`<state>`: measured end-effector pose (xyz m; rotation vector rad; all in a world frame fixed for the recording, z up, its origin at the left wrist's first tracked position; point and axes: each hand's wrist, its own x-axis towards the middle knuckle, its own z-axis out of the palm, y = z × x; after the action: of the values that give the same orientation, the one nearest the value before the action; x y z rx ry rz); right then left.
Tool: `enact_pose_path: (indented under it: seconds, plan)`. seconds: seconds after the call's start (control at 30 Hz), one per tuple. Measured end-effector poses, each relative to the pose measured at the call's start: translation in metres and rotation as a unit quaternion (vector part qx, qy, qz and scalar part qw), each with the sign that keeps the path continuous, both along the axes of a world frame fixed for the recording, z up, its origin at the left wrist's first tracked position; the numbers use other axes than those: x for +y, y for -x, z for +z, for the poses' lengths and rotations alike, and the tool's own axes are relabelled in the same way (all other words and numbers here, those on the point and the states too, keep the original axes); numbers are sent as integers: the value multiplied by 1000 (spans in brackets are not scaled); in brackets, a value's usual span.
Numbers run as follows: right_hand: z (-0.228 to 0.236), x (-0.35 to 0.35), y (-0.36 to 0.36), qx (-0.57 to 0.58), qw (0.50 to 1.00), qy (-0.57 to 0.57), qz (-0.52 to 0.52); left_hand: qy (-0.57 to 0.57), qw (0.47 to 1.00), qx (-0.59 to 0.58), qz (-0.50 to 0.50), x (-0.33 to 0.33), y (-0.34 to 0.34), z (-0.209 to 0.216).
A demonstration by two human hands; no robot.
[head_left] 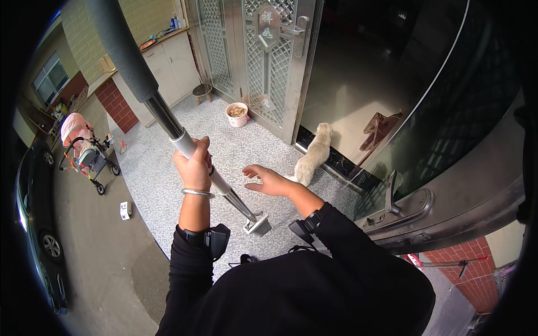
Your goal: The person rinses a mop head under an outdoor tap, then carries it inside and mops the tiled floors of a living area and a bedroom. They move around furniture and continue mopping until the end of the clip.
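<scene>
My left hand (193,167) wraps round the metal and white handle of a mop (227,190). The thick grey upper grip of the handle slants up to the far left. Its small flat head (258,225) is low near my feet, against the speckled floor (151,173); whether it touches the floor I cannot tell. To the right of the handle hovers my right hand (270,182), fingers apart and curved, holding nothing. A cream-coloured dog (314,154) stands just beyond it on the doorway's black sill (336,168). Black devices are strapped to both wrists.
A patterned metal door (268,73) stands open at the far side, another door leaf (448,213) on the right. Beyond the mop are a bucket of brown pieces (237,115) and a stool (202,92). Leftward stand a pink stroller (84,143), a white box (126,210) and a car (42,224).
</scene>
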<state>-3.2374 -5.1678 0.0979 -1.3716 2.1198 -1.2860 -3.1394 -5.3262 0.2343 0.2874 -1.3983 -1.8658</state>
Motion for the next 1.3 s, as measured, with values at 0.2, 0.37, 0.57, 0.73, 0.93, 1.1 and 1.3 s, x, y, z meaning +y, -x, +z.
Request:
enact_pose_path:
  seconds: [0.2,0.37,0.57,0.73,0.93,1.1,1.3]
  plan:
    - [49,82,54,100,939,59,-324,-13,987,-18,-162,-23,106,-10]
    - [118,139,-9,315,727,170,-586,40,962,-43,-265,5,189,-25]
    - [142,167,-10,395,525,-110,-746,105,941,-33,-321,57,302,-20]
    - [159,173,3,274,426,-225,-832,75,913,5,-400,104,404,4]
    - [154,193,19,38,308,-455,-835,46,900,-7,-434,178,552,10]
    - [155,194,50,-39,222,-457,-861,76,875,47,-476,242,678,3]
    - [158,196,82,-101,87,-477,-869,37,866,51,-495,323,813,36]
